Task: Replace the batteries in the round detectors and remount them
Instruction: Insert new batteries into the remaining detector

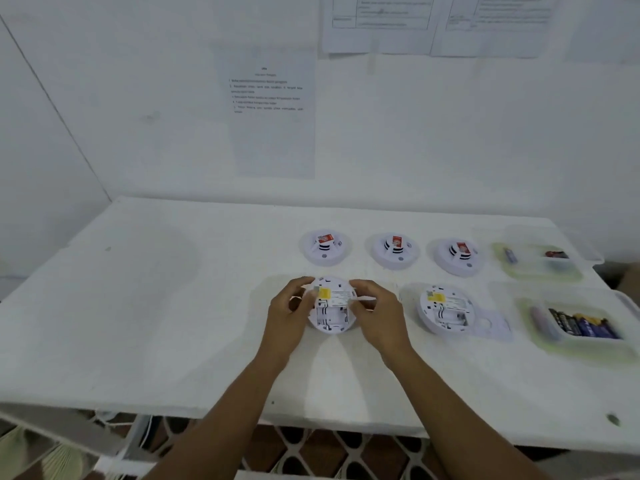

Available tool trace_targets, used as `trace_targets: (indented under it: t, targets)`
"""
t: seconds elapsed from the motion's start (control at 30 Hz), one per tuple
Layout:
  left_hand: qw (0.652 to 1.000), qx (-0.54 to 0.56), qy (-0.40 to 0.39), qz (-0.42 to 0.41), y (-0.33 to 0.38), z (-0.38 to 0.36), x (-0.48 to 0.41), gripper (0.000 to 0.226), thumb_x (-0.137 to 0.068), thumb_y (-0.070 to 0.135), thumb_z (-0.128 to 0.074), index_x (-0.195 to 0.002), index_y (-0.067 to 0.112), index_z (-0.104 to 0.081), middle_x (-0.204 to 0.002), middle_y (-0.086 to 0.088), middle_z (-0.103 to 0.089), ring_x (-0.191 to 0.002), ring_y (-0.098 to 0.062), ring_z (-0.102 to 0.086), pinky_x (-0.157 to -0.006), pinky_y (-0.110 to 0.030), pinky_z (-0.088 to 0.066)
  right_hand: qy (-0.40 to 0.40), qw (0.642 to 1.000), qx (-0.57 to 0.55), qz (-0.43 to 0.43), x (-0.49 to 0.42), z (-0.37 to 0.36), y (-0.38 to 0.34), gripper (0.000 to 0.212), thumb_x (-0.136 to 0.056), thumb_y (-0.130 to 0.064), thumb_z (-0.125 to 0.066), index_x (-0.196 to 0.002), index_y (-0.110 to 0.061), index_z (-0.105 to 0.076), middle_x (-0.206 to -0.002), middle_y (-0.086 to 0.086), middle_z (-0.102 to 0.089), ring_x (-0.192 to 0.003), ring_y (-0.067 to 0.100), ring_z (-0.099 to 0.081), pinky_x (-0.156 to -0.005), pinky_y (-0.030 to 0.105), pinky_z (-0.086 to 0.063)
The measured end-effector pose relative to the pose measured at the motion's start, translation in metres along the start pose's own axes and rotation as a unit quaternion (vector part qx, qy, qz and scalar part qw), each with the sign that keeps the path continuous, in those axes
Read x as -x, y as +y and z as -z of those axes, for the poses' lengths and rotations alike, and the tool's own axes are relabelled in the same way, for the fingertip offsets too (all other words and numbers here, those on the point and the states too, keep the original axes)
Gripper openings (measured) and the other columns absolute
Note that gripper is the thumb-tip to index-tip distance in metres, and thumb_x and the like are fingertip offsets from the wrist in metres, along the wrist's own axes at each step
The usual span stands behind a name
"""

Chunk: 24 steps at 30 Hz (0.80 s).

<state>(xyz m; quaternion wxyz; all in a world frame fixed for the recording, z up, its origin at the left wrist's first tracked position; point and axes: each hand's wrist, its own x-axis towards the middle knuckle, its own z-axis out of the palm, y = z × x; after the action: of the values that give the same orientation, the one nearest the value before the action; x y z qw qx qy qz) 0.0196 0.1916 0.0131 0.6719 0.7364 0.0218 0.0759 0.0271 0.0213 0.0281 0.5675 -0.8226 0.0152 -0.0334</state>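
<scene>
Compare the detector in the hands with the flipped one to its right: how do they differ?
The held detector is gripped by the left hand and right hand; the free detector lies untouched. A flat white plate lies by the free detector; none shows by the held detector. Both are back-up with yellow labels.

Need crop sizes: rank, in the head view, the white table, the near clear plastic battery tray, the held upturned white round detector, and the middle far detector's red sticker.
1. white table
2. near clear plastic battery tray, lens edge may stretch it
3. held upturned white round detector
4. red sticker
</scene>
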Motion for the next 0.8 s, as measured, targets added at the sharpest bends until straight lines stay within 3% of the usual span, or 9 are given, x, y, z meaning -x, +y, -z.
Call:
trace_targets:
  t: [0.1, 0.2, 0.27, 0.37, 0.5, 0.63, 0.8]
  targets:
    - [0.993, 0.103, -0.004, 0.056, 0.011, -0.009, 0.003, 0.022, -0.1, 0.025, -0.054, -0.116, 0.02, -0.069, -0.109, -0.001, -0.074, -0.103, -0.021, -0.069, -0.086, -0.037, -0.057, 0.002, 0.997, -0.07, -0.022, 0.004, 0.004, -0.002, 0.031, -0.088, -0.005, -0.062, -0.11, -0.025, -0.069, -0.105, -0.011, -0.072, -0.099, 0.012, -0.066, -0.083, 0.035, -0.058]
    - [0.978, 0.186, -0.018, 0.091, 0.02, -0.021, 0.002, 0.035, -0.1, 0.038, -0.049, -0.116, 0.012, -0.067, -0.111, -0.012, -0.073, -0.104, -0.032, -0.068, -0.082, -0.039, -0.057, 0.008, 0.994, -0.106, -0.026, 0.008, 0.008, -0.01, 0.031, -0.087, -0.004, -0.062, -0.108, -0.026, -0.069, -0.103, -0.011, -0.072, -0.097, 0.013, -0.067, -0.078, 0.031, -0.058]
    - [0.956, 0.257, -0.036, 0.137, 0.026, -0.029, -0.001, 0.049, -0.098, 0.049, -0.042, -0.117, 0.011, -0.067, -0.115, -0.016, -0.071, -0.106, -0.032, -0.068, -0.083, -0.04, -0.056, 0.025, 0.993, -0.11, -0.023, 0.009, 0.014, -0.013, 0.032, -0.087, -0.003, -0.062, -0.108, -0.026, -0.069, -0.103, -0.012, -0.072, -0.096, 0.012, -0.067, -0.077, 0.03, -0.058]
    - [0.913, 0.351, -0.083, 0.189, 0.036, -0.04, -0.009, 0.048, -0.102, 0.042, -0.036, -0.116, 0.011, -0.069, -0.118, -0.017, -0.07, -0.106, -0.031, -0.066, -0.09, -0.043, -0.053, 0.055, 0.993, -0.107, 0.0, 0.009, 0.029, -0.019, 0.03, -0.087, -0.004, -0.063, -0.109, -0.024, -0.069, -0.102, -0.012, -0.072, -0.094, 0.01, -0.067, -0.081, 0.03, -0.057]
    - [0.874, 0.405, -0.161, 0.214, 0.049, -0.065, -0.015, 0.049, -0.102, 0.042, -0.037, -0.112, 0.011, -0.073, -0.121, -0.019, -0.067, -0.107, -0.032, -0.065, -0.092, -0.047, -0.051, 0.07, 0.993, -0.096, 0.012, 0.005, 0.057, -0.019, 0.028, -0.087, -0.005, -0.065, -0.106, -0.025, -0.069, -0.099, -0.012, -0.072, -0.092, 0.011, -0.067, -0.08, 0.032, -0.058]
    - [0.832, 0.449, -0.204, 0.254, 0.055, -0.09, -0.019, 0.061, -0.1, 0.05, -0.035, -0.138, 0.006, -0.053, -0.139, -0.023, -0.055, -0.131, -0.038, -0.05, -0.105, -0.052, -0.043, 0.084, 0.995, -0.048, 0.028, -0.003, 0.088, -0.014, 0.025, -0.085, -0.012, -0.069, -0.106, -0.025, -0.071, -0.092, -0.008, -0.072, -0.079, 0.011, -0.064, -0.07, 0.022, -0.052]
    - [0.825, 0.453, -0.206, 0.267, 0.059, -0.14, -0.027, 0.056, -0.099, 0.048, -0.037, -0.132, 0.009, -0.06, -0.137, -0.022, -0.057, -0.127, -0.039, -0.051, -0.113, -0.054, -0.033, 0.06, 0.997, -0.018, 0.035, -0.021, 0.15, -0.007, 0.018, -0.088, -0.018, -0.067, -0.102, -0.027, -0.072, -0.081, -0.007, -0.065, -0.069, 0.007, -0.057, -0.064, 0.018, -0.048]
